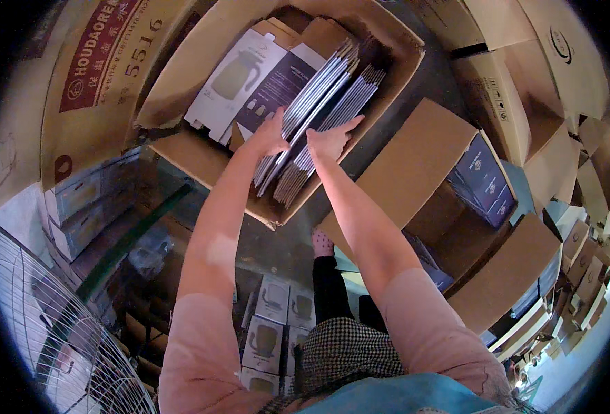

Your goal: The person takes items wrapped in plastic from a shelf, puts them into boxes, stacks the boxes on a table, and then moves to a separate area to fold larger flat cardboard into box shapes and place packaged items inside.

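So both hands, left hand [269,135] and right hand [329,141], grasp flattened cartons [319,103] packed tight against the open cardboard box [201,155] right edge.

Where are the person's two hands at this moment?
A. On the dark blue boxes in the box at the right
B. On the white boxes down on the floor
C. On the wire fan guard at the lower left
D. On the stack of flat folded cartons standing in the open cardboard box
D: the left hand and the right hand both rest on the flat folded cartons inside the open cardboard box.
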